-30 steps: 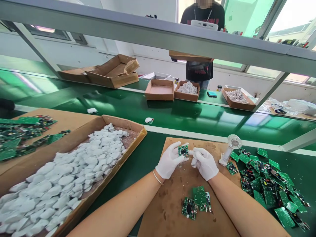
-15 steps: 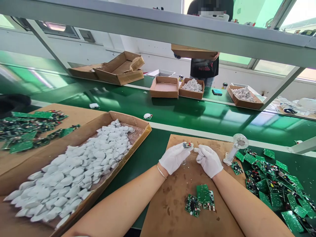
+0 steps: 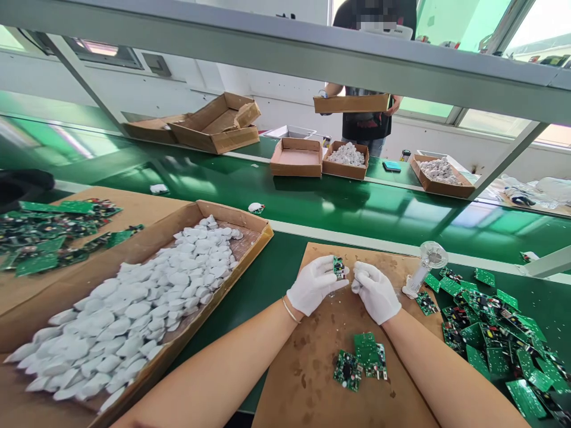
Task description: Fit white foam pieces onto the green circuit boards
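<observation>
Above a brown cardboard sheet (image 3: 307, 351), my white-gloved left hand (image 3: 314, 286) grips a small green circuit board (image 3: 338, 267) by its edges, component side showing. My gloved right hand (image 3: 375, 292) is just to the right of it, apart from the board, with its fingers closed together. Whatever those fingers may hold is too small or hidden to name. On the sheet nearer to me lie a few more circuit boards (image 3: 367, 351). A clear handheld fan (image 3: 432, 257) stands beyond my right hand.
At left a cardboard tray (image 3: 263, 233) holds many white pieces (image 3: 134, 309); boards (image 3: 40, 255) are piled behind it. More boards (image 3: 499, 333) heap up at right. Past the white rail runs a green conveyor (image 3: 214, 190). Opposite, a person (image 3: 366, 122) holds a shallow carton (image 3: 352, 104).
The board in my left hand has turned more upright, and the left fingers have spread. Items on the conveyor have shifted left. The person opposite has tilted the carton.
</observation>
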Motion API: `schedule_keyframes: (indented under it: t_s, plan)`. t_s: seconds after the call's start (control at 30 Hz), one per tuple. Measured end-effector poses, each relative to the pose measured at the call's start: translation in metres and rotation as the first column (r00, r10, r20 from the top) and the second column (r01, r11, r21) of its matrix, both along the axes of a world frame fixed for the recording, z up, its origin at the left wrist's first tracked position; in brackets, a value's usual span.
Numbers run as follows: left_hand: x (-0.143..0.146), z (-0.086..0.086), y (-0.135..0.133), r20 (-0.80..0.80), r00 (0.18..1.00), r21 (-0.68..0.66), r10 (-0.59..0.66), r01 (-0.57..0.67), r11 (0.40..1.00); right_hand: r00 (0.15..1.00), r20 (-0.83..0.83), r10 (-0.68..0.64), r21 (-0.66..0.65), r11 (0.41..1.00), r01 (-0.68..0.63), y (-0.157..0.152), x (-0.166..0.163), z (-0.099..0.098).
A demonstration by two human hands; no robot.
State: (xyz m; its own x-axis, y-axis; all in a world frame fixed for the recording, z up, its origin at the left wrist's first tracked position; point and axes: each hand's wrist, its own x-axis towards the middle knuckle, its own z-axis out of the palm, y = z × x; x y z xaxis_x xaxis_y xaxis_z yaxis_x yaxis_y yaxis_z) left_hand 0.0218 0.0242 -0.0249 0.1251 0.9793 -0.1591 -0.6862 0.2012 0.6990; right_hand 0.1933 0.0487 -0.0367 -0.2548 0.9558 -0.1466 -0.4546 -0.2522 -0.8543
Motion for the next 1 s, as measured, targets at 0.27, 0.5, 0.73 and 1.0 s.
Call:
schedule_keyframes:
  t_s: [0.27, 0.5, 0.73, 1.0]
  plan:
    - [0.002, -0.014, 0.001, -0.324, 0.937, 0.222, 0.133, -0.061, 0.973, 0.997, 0.083, 0.008, -0.034, 0.999, -0.005, -0.006, 0.000, 0.006]
    - [0.001, -0.019, -0.006, -0.683, 0.712, 0.355, 0.161, 0.132, 0.925, 0.988, 0.039, 0.152, -0.005, 0.988, -0.152, -0.009, -0.004, 0.005]
    - [0.001, -0.013, -0.014, -0.711, 0.700, 0.354, 0.073, 0.266, 0.897, 0.971, 0.149, 0.188, -0.004, 0.982, -0.190, -0.007, -0.001, 0.001]
    - [0.003, -0.011, -0.011, -0.671, 0.742, 0.329, 0.017, 0.276, 0.903, 0.971, 0.121, 0.205, 0.158, 0.962, -0.223, -0.011, -0.001, 0.007]
